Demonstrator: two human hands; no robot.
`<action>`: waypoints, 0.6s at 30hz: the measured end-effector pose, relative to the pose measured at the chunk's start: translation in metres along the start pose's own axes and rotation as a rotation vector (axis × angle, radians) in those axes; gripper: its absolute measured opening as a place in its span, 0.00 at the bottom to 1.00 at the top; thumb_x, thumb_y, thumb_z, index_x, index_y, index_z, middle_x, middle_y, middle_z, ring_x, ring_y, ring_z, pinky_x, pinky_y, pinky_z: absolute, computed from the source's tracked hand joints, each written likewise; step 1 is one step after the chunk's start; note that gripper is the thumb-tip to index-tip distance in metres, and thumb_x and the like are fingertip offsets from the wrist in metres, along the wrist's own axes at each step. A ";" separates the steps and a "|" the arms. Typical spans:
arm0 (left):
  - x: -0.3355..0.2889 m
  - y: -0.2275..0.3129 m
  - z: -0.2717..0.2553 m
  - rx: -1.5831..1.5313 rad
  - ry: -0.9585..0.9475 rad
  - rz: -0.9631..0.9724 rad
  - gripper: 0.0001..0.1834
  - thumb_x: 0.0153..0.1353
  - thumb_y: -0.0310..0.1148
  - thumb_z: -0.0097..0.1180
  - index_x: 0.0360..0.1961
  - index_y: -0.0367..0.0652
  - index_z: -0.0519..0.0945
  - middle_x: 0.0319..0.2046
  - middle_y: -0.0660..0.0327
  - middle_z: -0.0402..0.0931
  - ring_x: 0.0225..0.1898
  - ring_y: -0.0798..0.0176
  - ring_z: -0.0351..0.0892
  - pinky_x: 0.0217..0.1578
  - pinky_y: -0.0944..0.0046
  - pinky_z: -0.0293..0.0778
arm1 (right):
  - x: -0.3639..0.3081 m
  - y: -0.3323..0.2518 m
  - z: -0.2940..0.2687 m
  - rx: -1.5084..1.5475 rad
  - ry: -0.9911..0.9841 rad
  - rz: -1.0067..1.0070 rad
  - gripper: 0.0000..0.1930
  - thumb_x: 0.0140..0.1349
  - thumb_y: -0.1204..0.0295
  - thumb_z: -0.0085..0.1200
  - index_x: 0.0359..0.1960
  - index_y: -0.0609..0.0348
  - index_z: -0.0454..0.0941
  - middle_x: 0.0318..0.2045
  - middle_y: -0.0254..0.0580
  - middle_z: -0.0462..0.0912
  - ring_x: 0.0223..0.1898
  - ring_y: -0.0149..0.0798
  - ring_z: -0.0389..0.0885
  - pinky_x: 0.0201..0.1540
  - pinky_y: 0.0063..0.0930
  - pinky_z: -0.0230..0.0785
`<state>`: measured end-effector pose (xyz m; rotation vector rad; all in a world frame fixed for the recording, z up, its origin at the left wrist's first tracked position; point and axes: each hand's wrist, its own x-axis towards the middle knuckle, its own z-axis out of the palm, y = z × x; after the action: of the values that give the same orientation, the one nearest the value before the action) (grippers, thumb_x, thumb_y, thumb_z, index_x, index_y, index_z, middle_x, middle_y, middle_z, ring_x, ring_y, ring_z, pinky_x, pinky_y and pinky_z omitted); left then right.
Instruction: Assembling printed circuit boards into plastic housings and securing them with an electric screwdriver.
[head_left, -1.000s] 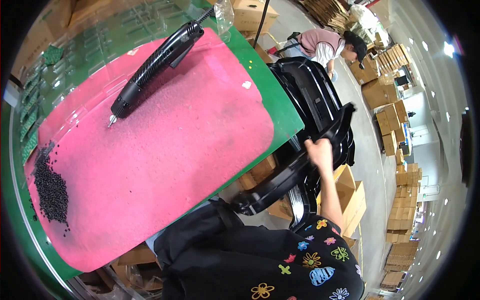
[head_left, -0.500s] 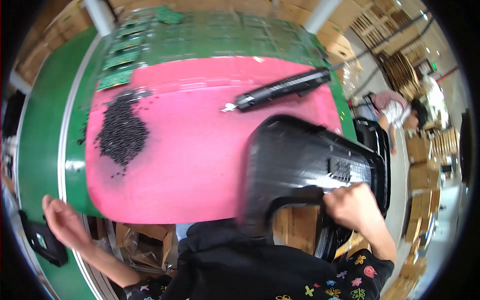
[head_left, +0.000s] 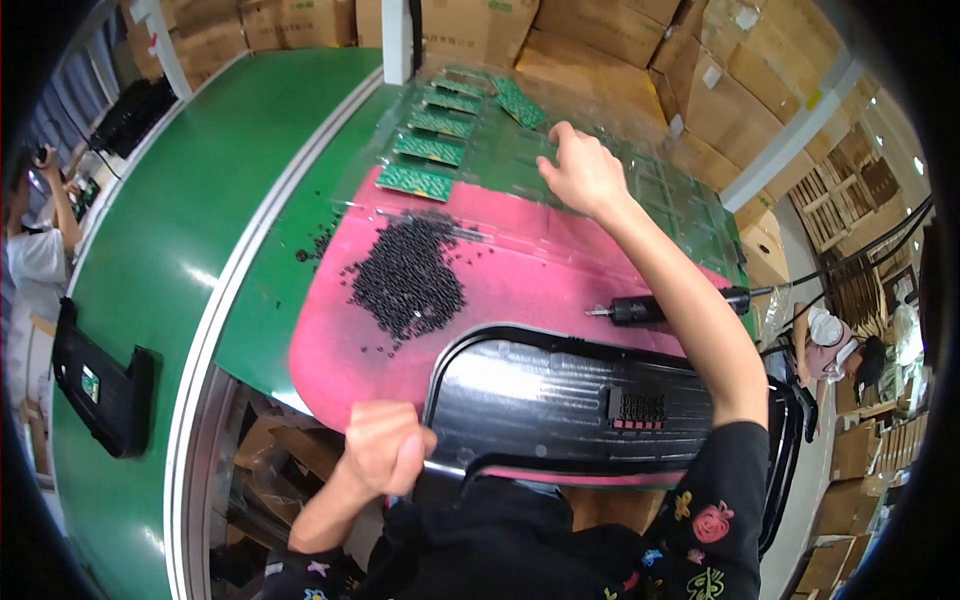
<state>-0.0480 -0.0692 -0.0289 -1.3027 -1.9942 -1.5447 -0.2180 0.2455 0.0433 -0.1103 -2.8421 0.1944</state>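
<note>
A black plastic shell with a raised rim and a small grille lies in front of me on the pink mat. My left hand is closed around its lower left corner. Over the clear tray my right hand reaches out, thumb and forefinger apart and nothing visible between them. Close to those fingertips lies a tilted green circuit board. Several more circuit boards sit in a column at the tray's left. Beneath my right forearm rests a black electric screwdriver.
A heap of small black screws covers the left of the pink mat. On the green conveyor to the left lies another black shell with a board in it. Cardboard boxes stand behind. Other people work at both sides.
The shell has come down onto the mat and lies flatter. My right hand has left it and moved up to the tray; my left hand has taken hold of its left corner. The view has shifted left.
</note>
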 end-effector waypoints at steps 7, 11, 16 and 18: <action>-0.006 -0.001 -0.010 -0.151 0.076 -0.043 0.15 0.57 0.26 0.46 0.13 0.37 0.70 0.11 0.60 0.62 0.10 0.60 0.62 0.13 0.61 0.58 | 0.114 -0.001 0.080 -0.041 0.118 0.269 0.32 0.52 0.59 0.62 0.56 0.61 0.64 0.50 0.50 0.78 0.55 0.50 0.74 0.58 0.46 0.65; -0.007 -0.004 -0.015 -0.168 0.056 -0.057 0.15 0.56 0.25 0.46 0.13 0.37 0.71 0.11 0.60 0.63 0.11 0.59 0.63 0.13 0.61 0.58 | 0.129 -0.006 0.084 0.003 0.042 0.374 0.33 0.53 0.64 0.61 0.59 0.61 0.61 0.50 0.54 0.78 0.55 0.51 0.74 0.57 0.45 0.65; -0.004 -0.004 -0.017 -0.225 0.087 -0.087 0.15 0.56 0.24 0.46 0.12 0.37 0.70 0.11 0.60 0.64 0.11 0.59 0.62 0.13 0.60 0.58 | 0.116 0.011 0.073 0.133 0.324 0.129 0.34 0.58 0.65 0.56 0.64 0.64 0.58 0.44 0.61 0.79 0.50 0.56 0.77 0.54 0.46 0.68; -0.002 -0.003 -0.016 -0.235 0.103 -0.103 0.16 0.57 0.25 0.45 0.12 0.36 0.70 0.10 0.59 0.63 0.10 0.59 0.62 0.13 0.60 0.57 | 0.096 0.015 0.050 0.381 0.304 -0.043 0.26 0.65 0.63 0.47 0.61 0.64 0.64 0.42 0.58 0.81 0.46 0.52 0.79 0.46 0.38 0.73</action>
<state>-0.0533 -0.0842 -0.0262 -1.1905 -1.8889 -1.9027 -0.3233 0.2631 0.0207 0.0026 -2.4541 0.6454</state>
